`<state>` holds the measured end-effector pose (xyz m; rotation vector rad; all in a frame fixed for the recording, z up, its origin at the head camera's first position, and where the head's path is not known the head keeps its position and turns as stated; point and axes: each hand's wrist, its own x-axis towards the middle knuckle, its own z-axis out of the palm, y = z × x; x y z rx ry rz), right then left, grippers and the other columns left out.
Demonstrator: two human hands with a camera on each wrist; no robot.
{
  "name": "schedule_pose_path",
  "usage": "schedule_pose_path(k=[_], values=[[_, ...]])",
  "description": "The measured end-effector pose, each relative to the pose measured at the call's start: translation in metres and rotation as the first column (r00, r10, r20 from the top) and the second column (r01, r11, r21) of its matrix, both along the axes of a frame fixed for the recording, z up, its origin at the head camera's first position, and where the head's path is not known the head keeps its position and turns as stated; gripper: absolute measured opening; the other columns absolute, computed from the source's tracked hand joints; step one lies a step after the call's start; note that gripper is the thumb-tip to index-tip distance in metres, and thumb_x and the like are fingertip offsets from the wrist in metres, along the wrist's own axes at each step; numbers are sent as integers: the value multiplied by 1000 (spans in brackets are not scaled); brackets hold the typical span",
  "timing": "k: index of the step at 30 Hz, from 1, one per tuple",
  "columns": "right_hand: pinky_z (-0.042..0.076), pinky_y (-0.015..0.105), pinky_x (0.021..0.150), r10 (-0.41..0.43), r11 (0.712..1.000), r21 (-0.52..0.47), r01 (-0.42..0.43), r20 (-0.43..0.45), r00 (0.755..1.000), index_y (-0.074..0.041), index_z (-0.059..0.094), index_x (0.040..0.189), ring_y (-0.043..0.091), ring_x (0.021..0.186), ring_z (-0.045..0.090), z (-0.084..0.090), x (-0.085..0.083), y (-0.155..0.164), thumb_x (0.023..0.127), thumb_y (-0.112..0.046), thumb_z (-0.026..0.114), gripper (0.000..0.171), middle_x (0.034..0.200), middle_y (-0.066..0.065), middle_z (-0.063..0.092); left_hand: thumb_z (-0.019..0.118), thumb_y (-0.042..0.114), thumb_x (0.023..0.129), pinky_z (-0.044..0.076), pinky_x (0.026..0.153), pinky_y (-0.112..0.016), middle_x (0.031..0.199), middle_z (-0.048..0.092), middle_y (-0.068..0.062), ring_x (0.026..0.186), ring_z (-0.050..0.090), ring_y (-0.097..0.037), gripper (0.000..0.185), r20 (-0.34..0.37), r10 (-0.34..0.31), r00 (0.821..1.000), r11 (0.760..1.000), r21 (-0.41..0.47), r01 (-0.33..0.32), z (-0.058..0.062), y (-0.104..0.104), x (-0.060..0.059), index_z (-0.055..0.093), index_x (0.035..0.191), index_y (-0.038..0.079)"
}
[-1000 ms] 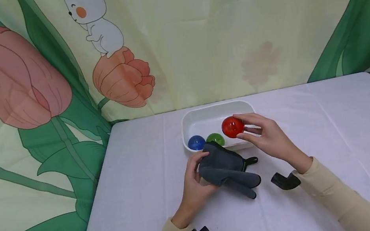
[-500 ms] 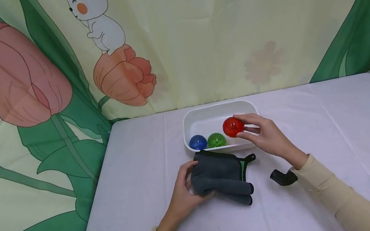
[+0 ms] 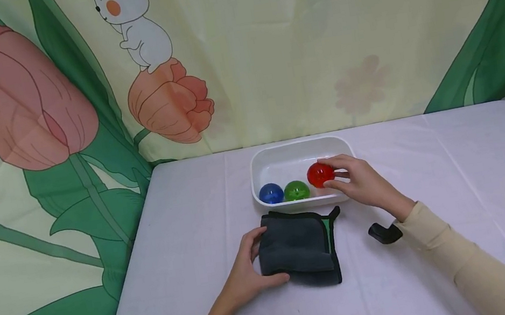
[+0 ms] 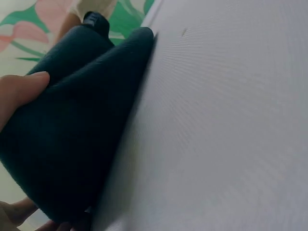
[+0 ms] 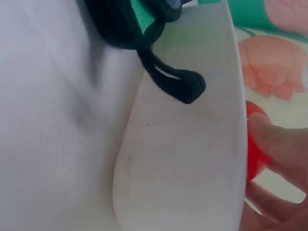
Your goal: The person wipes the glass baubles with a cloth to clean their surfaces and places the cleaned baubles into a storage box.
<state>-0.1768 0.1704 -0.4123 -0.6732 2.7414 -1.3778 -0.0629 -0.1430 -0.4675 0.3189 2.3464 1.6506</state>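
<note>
My right hand (image 3: 361, 182) pinches a clear red ball (image 3: 320, 175) between thumb and fingers at the right end of a white tray (image 3: 276, 155). In the right wrist view the tray wall (image 5: 187, 154) hides part of this ball; whether it touches the tray floor, I cannot tell. A blue ball (image 3: 271, 193) and a green ball (image 3: 296, 190) lie side by side along the near wall inside. In front of the tray, my left hand (image 3: 246, 278) grips the left side of a folded dark grey cloth (image 3: 295, 243) with black edging, a corner loop and a green strip showing.
A white cloth covers the table (image 3: 431, 174). Behind its far edge hangs a curtain (image 3: 278, 66) printed with tulips, leaves and a white animal. A black wrist piece sits at each beige sleeve (image 3: 463, 256).
My left hand has drawn the grey cloth left and nearer, and its drooping folds now lie flatter. The green ball shows fully. My right hand with the red ball has dipped slightly.
</note>
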Motion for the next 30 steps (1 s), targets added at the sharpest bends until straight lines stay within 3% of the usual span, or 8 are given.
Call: schedule_pose_path(k=[8, 14, 24, 30], values=[[56, 50, 89, 12, 991, 131, -17, 39, 999, 7, 56, 134, 40, 109, 64, -6, -7, 0, 86, -2, 74, 52, 123, 24, 64, 90, 27, 71, 34, 118, -38, 155, 29, 2, 138, 39, -15, 98, 35, -16, 999, 1000, -21, 17, 2, -2, 3, 33, 150, 25], [57, 48, 88, 10, 964, 265, -21, 45, 999, 6, 58, 133, 36, 105, 64, -2, -13, -3, 87, -6, 74, 50, 120, 24, 66, 89, 31, 73, 33, 118, -41, 157, 25, 1, 141, 36, -16, 95, 45, -14, 999, 999, -49, 16, 4, -1, 2, 34, 150, 25], [55, 50, 91, 37, 968, 246, -49, 52, 998, 2, 54, 139, 41, 109, 64, 4, -12, -2, 90, -8, 71, 53, 124, 25, 62, 86, 31, 77, 32, 118, -46, 158, 24, 2, 139, 39, -17, 91, 48, -13, 999, 999, -39, 15, 9, -2, -2, 33, 151, 25], [55, 52, 91, 3, 963, 270, -14, 41, 999, 0, 54, 139, 43, 111, 62, 6, -4, 2, 93, -12, 68, 49, 128, 24, 60, 82, 28, 82, 30, 118, -50, 158, 26, -1, 140, 39, -23, 79, -34, 31, 999, 1000, -5, -31, 10, 2, -8, 40, 149, 22]])
